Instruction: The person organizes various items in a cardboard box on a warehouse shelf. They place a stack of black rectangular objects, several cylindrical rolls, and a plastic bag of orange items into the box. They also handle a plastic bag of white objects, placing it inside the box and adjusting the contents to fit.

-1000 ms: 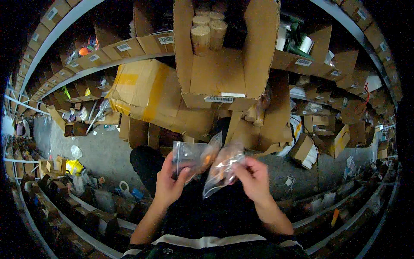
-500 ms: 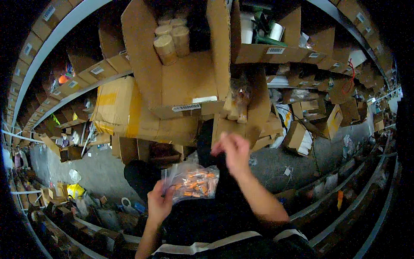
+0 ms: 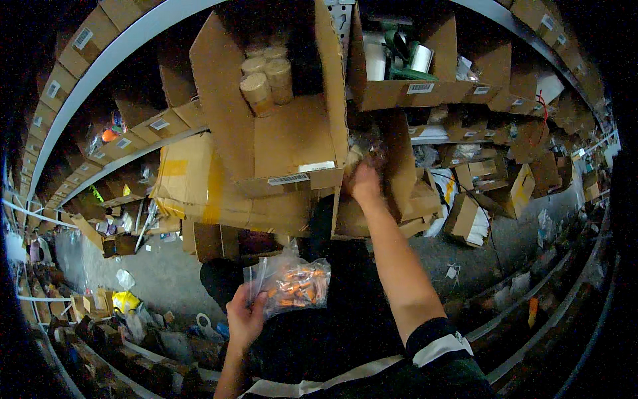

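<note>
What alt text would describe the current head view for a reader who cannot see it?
The left hand holds a clear bag of small orange pieces while the right hand reaches into an open cardboard box. Another box to its left holds light-brown cylinders.

A dim stockroom or warehouse aisle is indicated by curving tiers of open-topped brown cardboard bins point(image 3: 389, 96), fronted with white barcode labels point(image 3: 288, 179) and carried on long, pale metal shelf beams point(image 3: 128, 33). Mixed goods are stored there: tan, round-topped cylinders point(image 3: 256, 93) are grouped in one large box, and small orange pieces are packed in a clear plastic zip bag point(image 3: 297, 286). Beneath, a bare grey floor point(image 3: 173, 276) is seen, strewn with scraps.
</note>
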A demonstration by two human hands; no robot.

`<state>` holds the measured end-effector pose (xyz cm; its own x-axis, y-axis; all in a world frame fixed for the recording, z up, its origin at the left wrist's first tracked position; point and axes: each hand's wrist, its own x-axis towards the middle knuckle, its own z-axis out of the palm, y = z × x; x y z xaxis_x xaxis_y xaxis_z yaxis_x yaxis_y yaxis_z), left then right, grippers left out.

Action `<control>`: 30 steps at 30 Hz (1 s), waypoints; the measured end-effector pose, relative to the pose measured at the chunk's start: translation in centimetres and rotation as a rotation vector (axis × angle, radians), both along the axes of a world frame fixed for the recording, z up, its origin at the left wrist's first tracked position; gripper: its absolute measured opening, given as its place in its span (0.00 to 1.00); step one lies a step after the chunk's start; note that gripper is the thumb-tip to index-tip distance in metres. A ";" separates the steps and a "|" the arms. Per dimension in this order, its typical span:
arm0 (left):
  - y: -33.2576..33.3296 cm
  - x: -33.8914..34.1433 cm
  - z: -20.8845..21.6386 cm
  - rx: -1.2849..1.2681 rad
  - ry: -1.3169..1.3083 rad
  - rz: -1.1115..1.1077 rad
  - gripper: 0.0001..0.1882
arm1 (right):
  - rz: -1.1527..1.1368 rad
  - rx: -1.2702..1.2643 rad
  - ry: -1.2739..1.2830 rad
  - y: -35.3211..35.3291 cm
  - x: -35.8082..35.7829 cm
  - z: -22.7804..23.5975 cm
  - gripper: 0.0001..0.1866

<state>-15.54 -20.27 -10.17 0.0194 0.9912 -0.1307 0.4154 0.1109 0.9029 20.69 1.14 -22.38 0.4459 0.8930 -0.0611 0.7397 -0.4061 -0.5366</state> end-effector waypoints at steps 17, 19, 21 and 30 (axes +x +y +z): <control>0.6 -0.2 -0.2 -0.035 -0.166 -0.022 0.11 | 0.116 0.705 0.845 -15.5 0.3 13.9 0.51; 0.6 -0.3 -0.3 -0.003 -0.125 -0.033 0.11 | 0.239 0.726 0.539 -15.8 0.0 15.4 0.48; 0.4 -0.5 -0.5 -0.023 -0.141 -0.034 0.11 | 0.391 0.810 0.362 -15.8 -0.6 16.9 0.47; -0.3 -1.1 -1.3 0.018 -0.037 -0.029 0.14 | 0.719 0.889 0.600 -11.9 -5.9 27.2 0.48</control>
